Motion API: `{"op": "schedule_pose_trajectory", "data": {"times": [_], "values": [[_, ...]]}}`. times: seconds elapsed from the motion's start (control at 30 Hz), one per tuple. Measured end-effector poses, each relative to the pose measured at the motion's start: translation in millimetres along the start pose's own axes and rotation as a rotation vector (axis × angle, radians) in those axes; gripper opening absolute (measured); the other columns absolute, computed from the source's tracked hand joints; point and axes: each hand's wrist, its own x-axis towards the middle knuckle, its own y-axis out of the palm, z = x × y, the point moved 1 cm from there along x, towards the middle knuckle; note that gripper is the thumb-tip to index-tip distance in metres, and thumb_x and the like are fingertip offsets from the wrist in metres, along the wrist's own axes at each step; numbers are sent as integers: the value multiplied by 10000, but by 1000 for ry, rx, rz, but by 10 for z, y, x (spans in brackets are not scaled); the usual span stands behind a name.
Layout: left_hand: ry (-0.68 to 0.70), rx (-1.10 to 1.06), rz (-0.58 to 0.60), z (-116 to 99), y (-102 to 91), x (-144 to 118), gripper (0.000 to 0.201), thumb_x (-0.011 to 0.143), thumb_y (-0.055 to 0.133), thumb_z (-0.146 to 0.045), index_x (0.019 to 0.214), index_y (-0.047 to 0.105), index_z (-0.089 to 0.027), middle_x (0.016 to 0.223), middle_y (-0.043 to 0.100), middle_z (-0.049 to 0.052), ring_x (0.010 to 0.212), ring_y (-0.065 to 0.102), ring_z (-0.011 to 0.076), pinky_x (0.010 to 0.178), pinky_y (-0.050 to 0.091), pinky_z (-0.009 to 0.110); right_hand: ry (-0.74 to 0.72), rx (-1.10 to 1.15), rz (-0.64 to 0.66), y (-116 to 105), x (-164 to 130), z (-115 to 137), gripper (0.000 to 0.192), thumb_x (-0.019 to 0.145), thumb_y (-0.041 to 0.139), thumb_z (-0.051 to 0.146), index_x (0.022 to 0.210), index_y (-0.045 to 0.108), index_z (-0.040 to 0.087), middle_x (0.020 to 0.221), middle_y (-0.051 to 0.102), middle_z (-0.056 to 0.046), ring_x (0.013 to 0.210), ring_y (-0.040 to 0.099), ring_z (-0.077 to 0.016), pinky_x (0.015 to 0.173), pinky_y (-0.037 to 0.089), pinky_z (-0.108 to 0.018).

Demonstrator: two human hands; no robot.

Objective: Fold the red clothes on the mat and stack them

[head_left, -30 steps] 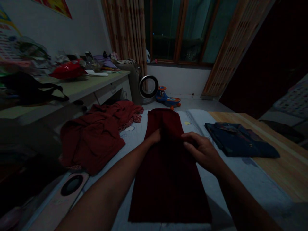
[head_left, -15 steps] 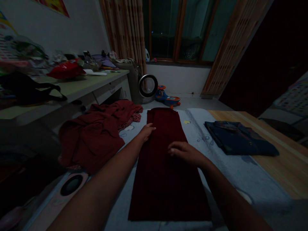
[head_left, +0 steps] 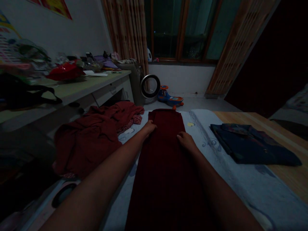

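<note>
1. At the cloth's left edge, my left hand; at its right, my right hand, fingers curled. Whether either pinches, I cannot tell; probably both steady it.
2. Beneath the cloth, the sheet; the cloth's long axis points away from me.
3. Left of the cloth, a heap; right, a shirt, likely aside for room.

No legible text, left-wall poster with rows of small marks too blurred to read, red-and-yellow wall sheet higher up, likewise unreadable
</note>
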Motion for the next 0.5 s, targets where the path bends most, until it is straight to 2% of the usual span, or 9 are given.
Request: {"op": "schedule_pose_trajectory", "data": {"times": [0.1,0.23,0.3,0.4,0.5], "values": [[84,38,-29,-209,28,237,684,721,610,-97,1374,417,-166,1010,677,76,757,647,156,618,482,221,-50,125,-87,82,-15,-53,301,884,480,273,1108,645,157,1116,681,-96,1045,615,-200,906,425,-289],[178,99,-34,-364,55,548,523,741,626,-101,1252,563,-189,1122,672,67,907,645,164,761,484,233,-73,399,-135,105,-10,-128,328,869,454,343,1075,652,182,1107,683,-68,1035,617,-204,926,446,-323],[198,126,-42,-379,70,676,466,730,637,-96,1186,611,-189,1166,664,67,953,638,170,817,476,245,-102,547,-122,118,5,-182,351,857,399,302,1077,654,203,1115,683,-41,1045,613,-197,932,453,-326],[182,151,-24,-347,108,816,482,718,614,-79,1190,615,-175,1059,705,78,834,661,176,763,499,274,-154,611,-113,168,33,-279,448,771,361,173,1122,636,218,1111,679,-18,1038,611,-182,933,460,-333],[169,166,20,-299,153,902,441,698,586,-70,1125,651,-156,862,727,61,661,648,165,650,506,269,-242,456,-158,232,60,-335,498,724,395,127,1163,613,212,1147,643,-41,1073,580,-184,981,431,-359]]}}
